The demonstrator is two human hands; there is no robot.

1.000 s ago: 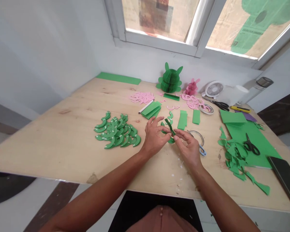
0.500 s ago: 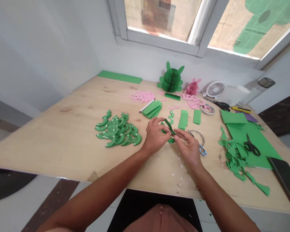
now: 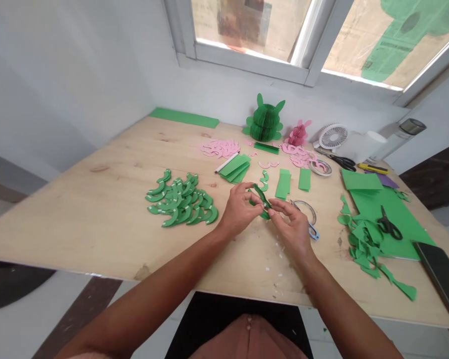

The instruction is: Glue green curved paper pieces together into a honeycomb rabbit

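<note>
Between my fingertips is a curved green paper cutout [image 3: 260,192], raised a little over the table. My left hand [image 3: 239,209] pinches its near left side, thumb against fingers. On the other side, my right hand [image 3: 290,224] grips its lower right end between thumb and fingers. Part of the cutout is hidden by my fingers, and more green paper shows just under it. Left of my hands lies a heap of wavy green paper cutouts [image 3: 183,199] with small white strips on them. Another wavy green piece [image 3: 264,180] lies just beyond my fingers.
Beside my right hand are a tape roll [image 3: 307,209] and a blue-handled tool [image 3: 313,231]. Green scraps [image 3: 364,244], black scissors [image 3: 389,224] and a dark phone-like slab [image 3: 439,279] lie right. Pink cutouts [image 3: 220,148], a green paper figure [image 3: 265,122] and a fan [image 3: 333,136] sit further back.
The green cutout has tilted slightly between my fingers, showing more of its inner face. Both hands keep nearly the same place and grip.
</note>
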